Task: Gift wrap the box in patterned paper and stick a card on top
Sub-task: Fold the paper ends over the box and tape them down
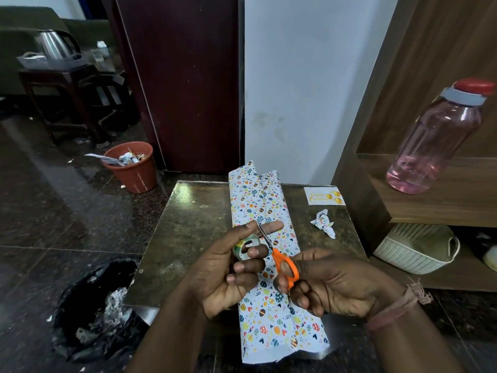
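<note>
The box, wrapped lengthwise in white egg-patterned paper (252,200), lies down the middle of a small dark table (188,224), its paper ends sticking out past the table at both ends. My left hand (228,273) holds a clear tape roll (246,247) above the box, index finger stretched out with a strip of tape on it. My right hand (333,284) grips orange-handled scissors (282,262), blades up at the tape by that finger. A small white card (324,195) with gold balloons lies at the table's far right.
A crumpled paper scrap (324,223) lies near the card. A pink bottle (435,141) stands on a wooden shelf at right, a white basket (416,249) below it. On the floor are a black bag (99,310) of scraps and an orange bin (131,165).
</note>
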The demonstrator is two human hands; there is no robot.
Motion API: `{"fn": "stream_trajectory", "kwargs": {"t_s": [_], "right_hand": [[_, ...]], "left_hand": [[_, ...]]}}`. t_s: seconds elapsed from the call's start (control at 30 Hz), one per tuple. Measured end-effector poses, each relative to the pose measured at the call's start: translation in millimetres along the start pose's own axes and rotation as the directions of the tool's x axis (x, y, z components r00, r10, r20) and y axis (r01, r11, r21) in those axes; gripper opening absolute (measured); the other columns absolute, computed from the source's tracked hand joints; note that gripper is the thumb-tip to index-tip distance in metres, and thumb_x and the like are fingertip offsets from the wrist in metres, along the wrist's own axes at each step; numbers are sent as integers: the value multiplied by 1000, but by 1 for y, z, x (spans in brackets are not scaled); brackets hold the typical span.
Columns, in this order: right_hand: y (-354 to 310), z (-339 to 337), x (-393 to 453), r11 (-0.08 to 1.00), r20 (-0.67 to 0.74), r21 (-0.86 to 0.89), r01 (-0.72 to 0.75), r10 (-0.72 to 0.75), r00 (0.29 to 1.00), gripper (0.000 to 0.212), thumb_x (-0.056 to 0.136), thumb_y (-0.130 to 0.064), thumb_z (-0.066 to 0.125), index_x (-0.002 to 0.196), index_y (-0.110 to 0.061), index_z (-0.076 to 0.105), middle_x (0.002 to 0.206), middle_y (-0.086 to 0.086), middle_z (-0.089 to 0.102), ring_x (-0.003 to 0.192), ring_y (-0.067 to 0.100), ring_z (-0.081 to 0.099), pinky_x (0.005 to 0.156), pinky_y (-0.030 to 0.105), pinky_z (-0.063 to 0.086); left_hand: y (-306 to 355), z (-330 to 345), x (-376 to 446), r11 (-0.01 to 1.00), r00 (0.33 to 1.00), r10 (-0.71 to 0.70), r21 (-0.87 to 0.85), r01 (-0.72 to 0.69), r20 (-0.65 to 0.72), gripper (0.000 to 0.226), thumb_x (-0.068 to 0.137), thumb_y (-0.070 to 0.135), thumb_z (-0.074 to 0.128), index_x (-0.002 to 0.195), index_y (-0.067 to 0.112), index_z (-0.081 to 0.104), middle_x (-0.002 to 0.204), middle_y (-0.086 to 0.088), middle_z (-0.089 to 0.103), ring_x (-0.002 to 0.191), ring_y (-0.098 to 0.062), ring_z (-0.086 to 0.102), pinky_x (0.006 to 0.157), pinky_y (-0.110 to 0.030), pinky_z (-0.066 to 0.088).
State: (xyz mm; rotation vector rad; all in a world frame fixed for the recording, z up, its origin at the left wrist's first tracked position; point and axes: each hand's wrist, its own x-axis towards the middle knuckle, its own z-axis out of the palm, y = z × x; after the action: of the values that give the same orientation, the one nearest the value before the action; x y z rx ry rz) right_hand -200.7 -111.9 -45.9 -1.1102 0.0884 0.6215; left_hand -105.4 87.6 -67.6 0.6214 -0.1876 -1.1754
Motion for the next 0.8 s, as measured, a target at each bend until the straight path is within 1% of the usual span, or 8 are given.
{"fn": "stream_trajectory", "kwargs": {"t_s": [0.2, 0.3, 0.4, 0.5, 0.57, 0.67, 0.73, 0.8], "right_hand": [[0, -7, -6, 999, 3, -33, 12, -11, 1000, 11, 93, -9, 64, 93, 1, 70, 92, 16, 62, 61, 15, 63, 45, 23, 54], [-8, -17, -21, 996, -10, 11, 88, -88, 996, 27, 87, -13, 76, 99, 8, 64, 91, 16, 64, 63, 17, 64, 46, 25, 55], [-15, -26, -33, 989, -218, -106, 106, -127, 968, 27, 80, -13, 80, 94, 7, 69, 87, 19, 65, 63, 20, 62, 48, 28, 53], [-10, -35, -31, 905, -579, -405, -130, -144, 802, 23, 91, -9, 70, 91, 14, 68, 78, 25, 60, 59, 27, 57, 52, 33, 49], [-4, -39, -26, 722, -715, -576, -384, -219, 663, 25, 95, -14, 62, 83, 6, 69, 66, 16, 66, 54, 25, 62, 54, 33, 52], [0, -33, -17, 485, -770, -626, -611, -259, 583, 29, 88, -33, 54, 75, -9, 66, 70, 9, 66, 68, 25, 65, 66, 32, 55], [-1, -25, -10, 428, -791, -609, -668, -264, 552, 32, 94, -30, 52, 68, -12, 56, 68, 3, 55, 73, 25, 59, 55, 25, 39], [0, -18, -5, 386, -802, -596, -704, -269, 532, 31, 98, -31, 50, 72, -14, 51, 76, 3, 54, 80, 24, 55, 56, 24, 32]], "left_hand": [[2, -4, 0, 999, 999, 46, 9, -46, 0, 68, 86, 27, 79, 147, 11, 54, 73, 3, 40, 48, -2, 31, 35, -12, 29], [5, -6, -2, 995, 996, 93, 41, -94, 12, 69, 86, 28, 80, 149, 15, 53, 76, 3, 42, 53, -3, 28, 39, -13, 28], [4, -6, -3, 978, 985, 173, 118, -174, 19, 68, 88, 30, 78, 150, 21, 52, 87, 0, 50, 60, -5, 34, 47, -16, 33], [0, -2, -1, 957, 973, 230, 182, -227, 1, 71, 83, 31, 84, 147, 23, 55, 100, -5, 58, 66, -9, 42, 56, -21, 40], [-2, 0, 0, 948, 968, 251, 213, -239, -31, 66, 84, 30, 82, 145, 22, 57, 110, -10, 64, 70, -11, 47, 60, -22, 47], [-4, 4, 2, 940, 961, 272, 230, -252, -59, 58, 90, 26, 67, 146, 18, 55, 133, -18, 65, 84, -17, 62, 72, -25, 58], [-5, 3, 3, 936, 961, 275, 240, -257, -43, 60, 92, 25, 65, 150, 16, 49, 141, -23, 59, 101, -23, 69, 84, -29, 60], [-5, 1, 4, 936, 960, 279, 232, -265, -27, 67, 92, 25, 71, 152, 14, 44, 145, -25, 56, 120, -32, 66, 94, -33, 58]]}}
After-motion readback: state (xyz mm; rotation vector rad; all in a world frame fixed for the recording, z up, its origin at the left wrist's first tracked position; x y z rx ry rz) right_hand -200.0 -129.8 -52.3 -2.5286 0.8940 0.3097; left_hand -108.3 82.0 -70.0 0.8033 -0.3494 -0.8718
